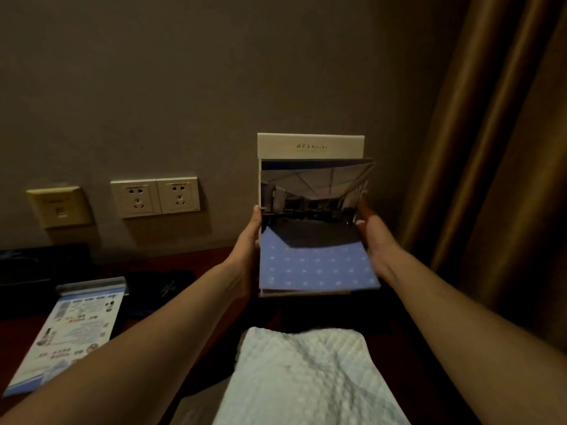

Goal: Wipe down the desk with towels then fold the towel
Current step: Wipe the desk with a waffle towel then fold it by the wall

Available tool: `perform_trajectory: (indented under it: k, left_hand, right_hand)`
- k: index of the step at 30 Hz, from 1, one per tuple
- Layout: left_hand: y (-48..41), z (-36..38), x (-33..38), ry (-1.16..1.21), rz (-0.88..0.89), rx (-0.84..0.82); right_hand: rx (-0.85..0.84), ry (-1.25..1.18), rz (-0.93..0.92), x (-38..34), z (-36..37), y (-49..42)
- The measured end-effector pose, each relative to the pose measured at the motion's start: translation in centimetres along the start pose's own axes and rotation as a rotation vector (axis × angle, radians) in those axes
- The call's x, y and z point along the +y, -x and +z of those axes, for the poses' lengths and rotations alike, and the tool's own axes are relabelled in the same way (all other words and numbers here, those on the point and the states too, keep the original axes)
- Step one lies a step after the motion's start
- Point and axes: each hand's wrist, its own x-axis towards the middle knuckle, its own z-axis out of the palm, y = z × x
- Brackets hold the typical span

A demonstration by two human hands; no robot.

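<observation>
Most of the lower view is being filled by the dark wooden desk (171, 261), running along under the wall. Next in size, the white towel (306, 378) is lying in a loose heap, seemingly at the desk's near edge, between the two forearms and touched by neither hand. Its quilted, bumpy weave is suggesting a thick, soft, light cloth, one that is going to sag and drape rather than keep a shape, and to drag on the wood rather than slip; nothing about it is looking fragile. For wiping, bunching its middle under a flat palm is looking sensible. For folding, pinching two neighbouring corners is the better hold, though the corners are not showing clearly at present.

Smaller again, a stack of booklets (313, 259) is being held upright above the desk's far side, close before the wall. The left hand (245, 250) is gripping the stack's left edge, thumb lying on the front. The right hand (372, 240) is clasping the right edge, fingers curling round it. With both hands taken up, I am judging the towel as waiting on the stack being set down.
</observation>
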Motion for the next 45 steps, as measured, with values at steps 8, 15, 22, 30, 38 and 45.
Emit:
perform_trajectory:
  k: [8,15,22,30,38,45]
  left_hand:
    - [-0.4,-1.0,-1.0,-0.223,0.061,0.028]
    - [-1.0,-0.2,-1.8,-0.249,0.156,0.124]
    - [-0.8,-0.1,-4.3,-0.300,0.181,0.125]
    - [-2.0,-0.9,-6.2,-0.315,0.227,-0.022]
    - [-3.6,-0.9,-6.9,-0.306,0.229,-0.009]
    - [-4.7,-0.7,-7.1,-0.170,0.300,-0.015]
  right_hand:
    - [0.172,0.236,-0.142,1.3,0.9,-0.9]
    - [0.095,0.392,-0.218,4.3,-0.4,-0.5]
    - [0.150,0.419,-0.276,6.6,-0.4,-0.7]
    - [0.234,0.396,-0.307,8.2,-1.7,-0.8]
    - [0.235,0.319,-0.193,8.6,-2.1,-1.9]
    - [0.236,0.338,-0.169,8.5,-2.1,-2.8]
